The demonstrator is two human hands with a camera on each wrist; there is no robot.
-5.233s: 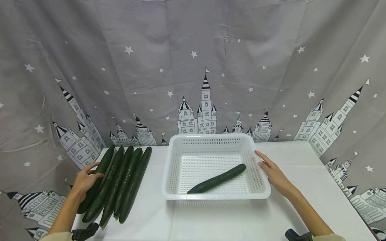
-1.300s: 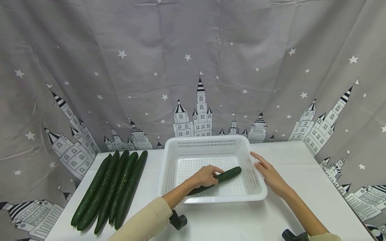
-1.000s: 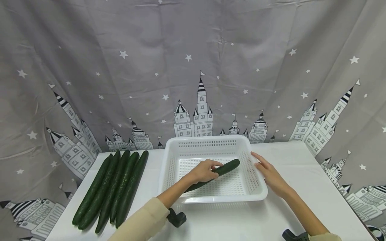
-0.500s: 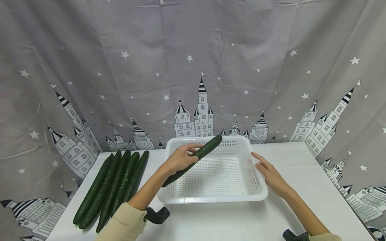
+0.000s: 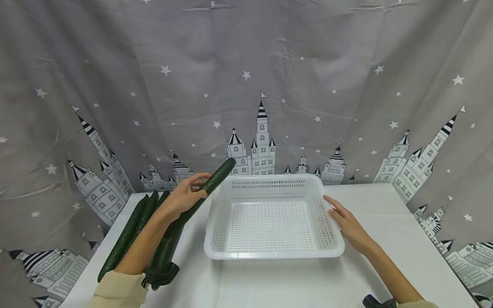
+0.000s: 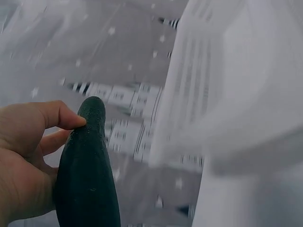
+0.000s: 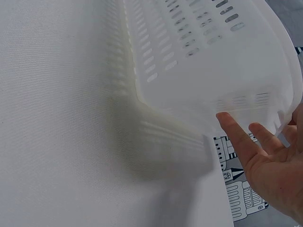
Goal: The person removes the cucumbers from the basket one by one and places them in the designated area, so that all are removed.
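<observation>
My left hand holds a long dark green cucumber in the air, between the basket and the cucumbers on the table. Thumb and fingers pinch its sides, and the cucumber slants with its far end up in the left wrist view. The white plastic basket has nothing in it. At its right side is my right hand, with fairly straight fingers. In the right wrist view the fingertips of the right hand touch the basket's outer wall. Several more cucumbers lie at the left, partly hidden by my left arm.
A white cloth covers the table. Behind it hangs a grey curtain printed with castles and stars. Dark wrist devices show on both arms.
My left hand came from the left-hand cucumbers, took hold of the cucumber lying in the basket, lifted it and carried it left past the basket's rim. My right hand stays beside the basket.
</observation>
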